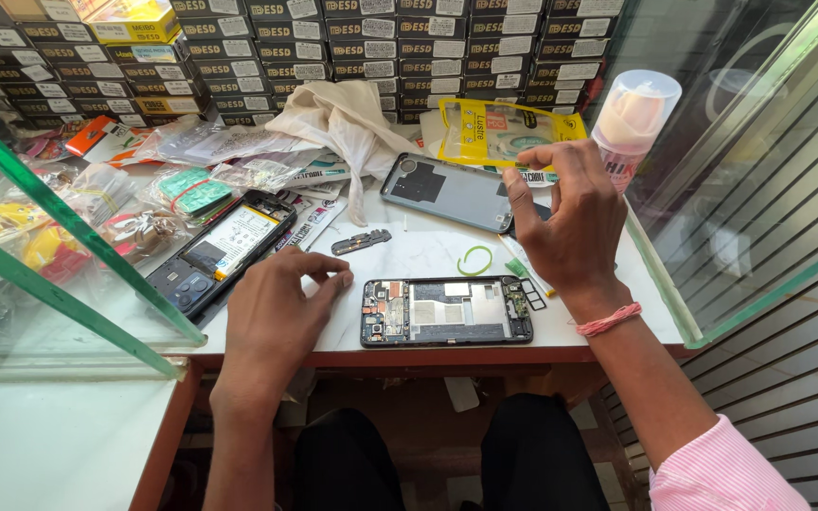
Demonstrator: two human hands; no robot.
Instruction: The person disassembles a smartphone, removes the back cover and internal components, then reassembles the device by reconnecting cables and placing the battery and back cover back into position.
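An opened black phone (447,310) with its back removed lies face down at the table's front edge, circuit boards and metal plates showing. My left hand (276,317) rests on the table just left of it, fingers curled in, thumb and forefinger tips together. Whether anything tiny sits between them is too small to tell. My right hand (565,222) is raised above the phone's right end and pinches a small white and green tube-like object (540,176) between thumb and fingertips. A grey-blue phone back cover (447,194) lies behind.
A second opened phone (220,251) lies at the left beside a small dark metal plate (360,241) and a green rubber ring (473,260). A yellow package (504,128), capped spray bottle (631,118), white cloth (343,123) and stacked black boxes (381,47) fill the back. Glass panes (68,246) flank the table.
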